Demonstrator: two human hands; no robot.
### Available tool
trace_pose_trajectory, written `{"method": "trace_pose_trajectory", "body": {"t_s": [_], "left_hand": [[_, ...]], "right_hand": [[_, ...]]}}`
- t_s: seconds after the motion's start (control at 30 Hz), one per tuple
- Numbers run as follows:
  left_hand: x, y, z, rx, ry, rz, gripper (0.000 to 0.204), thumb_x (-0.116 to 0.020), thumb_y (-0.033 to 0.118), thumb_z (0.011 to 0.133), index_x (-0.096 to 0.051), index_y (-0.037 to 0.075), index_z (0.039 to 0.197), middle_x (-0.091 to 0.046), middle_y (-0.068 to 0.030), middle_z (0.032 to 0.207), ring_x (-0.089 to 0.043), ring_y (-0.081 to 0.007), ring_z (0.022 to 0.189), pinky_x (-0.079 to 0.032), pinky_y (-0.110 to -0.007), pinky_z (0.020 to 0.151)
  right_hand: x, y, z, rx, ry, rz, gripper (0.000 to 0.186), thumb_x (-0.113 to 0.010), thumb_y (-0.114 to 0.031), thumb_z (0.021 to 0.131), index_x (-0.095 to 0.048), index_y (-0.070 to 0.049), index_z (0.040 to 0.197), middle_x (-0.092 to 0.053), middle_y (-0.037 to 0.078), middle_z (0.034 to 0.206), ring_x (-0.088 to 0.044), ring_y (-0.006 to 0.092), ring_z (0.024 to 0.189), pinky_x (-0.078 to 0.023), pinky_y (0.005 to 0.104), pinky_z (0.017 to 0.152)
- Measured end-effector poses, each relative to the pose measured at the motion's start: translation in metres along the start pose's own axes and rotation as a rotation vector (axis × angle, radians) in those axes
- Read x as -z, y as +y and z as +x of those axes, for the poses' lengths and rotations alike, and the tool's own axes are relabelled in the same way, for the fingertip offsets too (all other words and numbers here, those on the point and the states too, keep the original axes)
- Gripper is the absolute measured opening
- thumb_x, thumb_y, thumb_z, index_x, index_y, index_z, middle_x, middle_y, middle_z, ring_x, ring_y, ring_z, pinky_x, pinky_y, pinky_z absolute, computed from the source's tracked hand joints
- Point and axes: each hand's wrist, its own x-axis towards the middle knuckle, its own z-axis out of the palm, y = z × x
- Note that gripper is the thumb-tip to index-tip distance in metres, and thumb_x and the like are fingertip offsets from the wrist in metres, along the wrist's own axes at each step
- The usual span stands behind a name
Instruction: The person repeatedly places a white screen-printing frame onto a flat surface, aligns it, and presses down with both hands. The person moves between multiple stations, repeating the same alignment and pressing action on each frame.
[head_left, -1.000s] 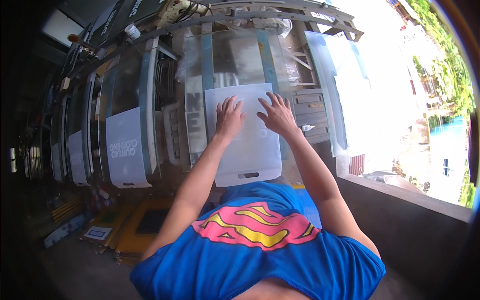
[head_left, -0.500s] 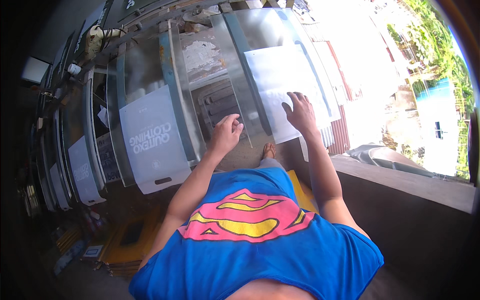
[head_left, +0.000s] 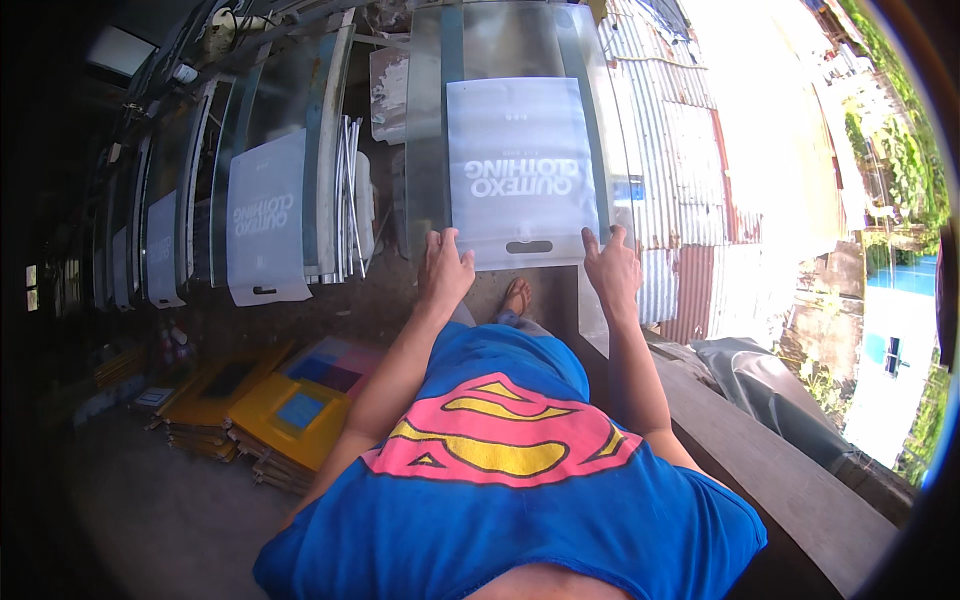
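Left hand (head_left: pixel 443 276) and right hand (head_left: pixel 613 270) at near corners of smooth whitish slotted bag (head_left: pixel 520 222), cannot tell if pinching; bag flat on glassy panel (head_left: pixel 425 150); corrugated sheets (head_left: pixel 640 120) right, stacked yellow frames (head_left: pixel 255 407) on floor (head_left: pixel 160 500)

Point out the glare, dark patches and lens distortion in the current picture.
Head view: glare bleaches the upper right beyond the corrugated sheets; head view, far left: deep shadow swallows detail; head view, rim: dark corners and fisheye bending; head view, centre: the white printed bag, left hand and right hand look reasonably clear.
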Motion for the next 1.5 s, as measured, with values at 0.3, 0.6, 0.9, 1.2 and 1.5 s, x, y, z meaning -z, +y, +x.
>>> {"method": "trace_pose_trajectory", "body": {"t_s": [0.3, 0.6, 0.9, 1.2, 1.5], "left_hand": [[-0.005, -0.003, 0.007, 0.236, 0.014, -0.292, 0.048, -0.079, 0.007, 0.084, -0.058, -0.001, 0.126, -0.058, -0.0188, 0.119, -0.063, -0.0317, 0.109, -0.053, -0.041, 0.094], [-0.025, -0.005, 0.012, 0.41, 0.31, -0.815, 0.051, -0.076, -0.014, 0.076, -0.059, 0.0, 0.122, -0.059, -0.0106, 0.113, -0.06, -0.0166, 0.096, -0.056, -0.031, 0.084], [0.017, -0.004, 0.035, 0.384, -0.214, -1.134, 0.038, -0.052, -0.019, 0.081, -0.062, -0.003, 0.115, -0.065, -0.0094, 0.107, -0.062, -0.0149, 0.093, -0.049, -0.026, 0.075], [0.127, 0.102, 0.11, -0.191, 0.267, -1.079, 0.048, -0.048, -0.019, 0.089, -0.067, -0.004, 0.13, -0.071, -0.0142, 0.116, -0.066, -0.0175, 0.103, -0.049, -0.027, 0.094], [0.049, 0.047, 0.085, 0.025, 0.327, -1.176, 0.023, -0.061, -0.003, 0.099, -0.067, -0.002, 0.122, -0.071, -0.0065, 0.104, -0.064, -0.0103, 0.093, -0.05, -0.026, 0.083]], "right_hand": [[-0.027, 0.048, 0.02, -0.028, -0.208, 0.924, 0.049, -0.071, -0.012, 0.091, -0.057, 0.003, 0.135, -0.074, 0.022, 0.104, -0.076, 0.0262, 0.089, -0.061, 0.0375, 0.082], [-0.019, 0.022, 0.043, 0.065, -0.191, 0.468, 0.053, -0.067, -0.043, 0.099, -0.074, 0.009, 0.106, -0.075, 0.018, 0.083, -0.074, 0.023, 0.062, -0.06, 0.0326, 0.061], [-0.012, 0.012, 0.051, 0.037, -0.31, 0.842, 0.037, -0.069, -0.005, 0.088, -0.067, 0.007, 0.123, -0.073, 0.019, 0.097, -0.074, 0.022, 0.083, -0.063, 0.0319, 0.066], [0.124, -0.094, 0.097, 0.549, 0.054, 1.201, 0.037, -0.06, 0.01, 0.092, -0.067, 0.006, 0.128, -0.072, 0.015, 0.115, -0.073, 0.0206, 0.086, -0.062, 0.0308, 0.073], [0.057, -0.048, 0.086, 0.311, 0.049, 1.046, 0.025, -0.066, -0.007, 0.097, -0.073, 0.004, 0.119, -0.075, 0.012, 0.108, -0.072, 0.0176, 0.095, -0.057, 0.0308, 0.084]]}}
